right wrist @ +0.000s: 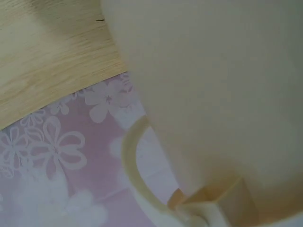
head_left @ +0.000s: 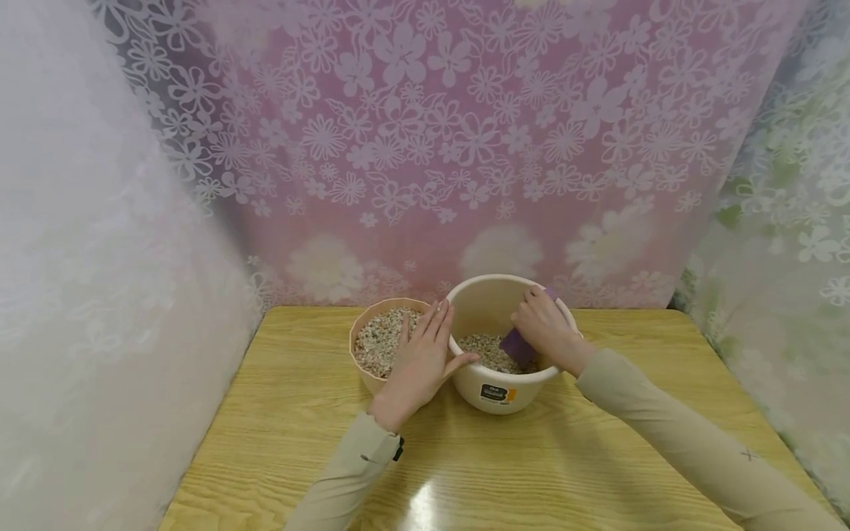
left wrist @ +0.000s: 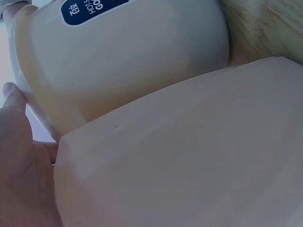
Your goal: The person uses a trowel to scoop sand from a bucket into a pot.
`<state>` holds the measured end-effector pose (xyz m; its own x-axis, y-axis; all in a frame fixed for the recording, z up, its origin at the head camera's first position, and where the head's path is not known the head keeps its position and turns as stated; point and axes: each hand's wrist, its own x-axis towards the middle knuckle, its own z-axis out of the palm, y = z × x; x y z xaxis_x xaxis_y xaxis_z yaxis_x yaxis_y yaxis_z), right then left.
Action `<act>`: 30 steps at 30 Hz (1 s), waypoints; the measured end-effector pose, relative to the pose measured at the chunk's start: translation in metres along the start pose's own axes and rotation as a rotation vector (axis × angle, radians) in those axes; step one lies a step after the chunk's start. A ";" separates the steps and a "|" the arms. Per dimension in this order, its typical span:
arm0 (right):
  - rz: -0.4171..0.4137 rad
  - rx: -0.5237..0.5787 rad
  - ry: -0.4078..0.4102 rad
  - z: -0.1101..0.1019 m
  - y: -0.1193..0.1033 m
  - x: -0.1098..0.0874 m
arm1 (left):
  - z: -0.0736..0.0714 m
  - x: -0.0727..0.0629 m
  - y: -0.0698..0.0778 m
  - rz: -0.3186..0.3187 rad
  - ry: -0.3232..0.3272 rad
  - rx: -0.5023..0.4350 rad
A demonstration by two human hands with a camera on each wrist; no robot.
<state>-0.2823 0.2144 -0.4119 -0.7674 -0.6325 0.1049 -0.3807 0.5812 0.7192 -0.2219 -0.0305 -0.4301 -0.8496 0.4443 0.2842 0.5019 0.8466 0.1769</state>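
A cream plastic bucket (head_left: 465, 387) (left wrist: 151, 52) (right wrist: 213, 104) stands on the table, with pale grain-like bits (head_left: 479, 349) at its bottom. Touching or close by on its left is a peach bowl (head_left: 366, 377) (left wrist: 180, 151), filled with similar bits (head_left: 381, 343). My left hand (head_left: 418, 359) (left wrist: 21, 175) lies over the bowl's right edge and the bucket's left rim, its fingers straight. Inside the bucket, my right hand (head_left: 546, 330) grips a purple scoop-like tool (head_left: 516, 348), tilted with its lower end at the bits. The right wrist view does not show that hand.
Both containers stand near the back edge of the wood-grain table (head_left: 299, 442). A pink flowered curtain (head_left: 398, 147) hangs behind, with pale sheets (head_left: 99, 258) at the sides. The bucket's curved handle (right wrist: 130, 156) sticks out from its rim.
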 end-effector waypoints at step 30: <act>0.057 0.337 0.093 0.010 -0.001 -0.001 | 0.002 -0.001 0.001 0.008 0.021 -0.034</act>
<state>-0.2862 0.2195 -0.4192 -0.7478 -0.6292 0.2119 -0.4994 0.7434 0.4449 -0.2212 -0.0299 -0.4317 -0.8422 0.4443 0.3054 0.5140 0.8326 0.2063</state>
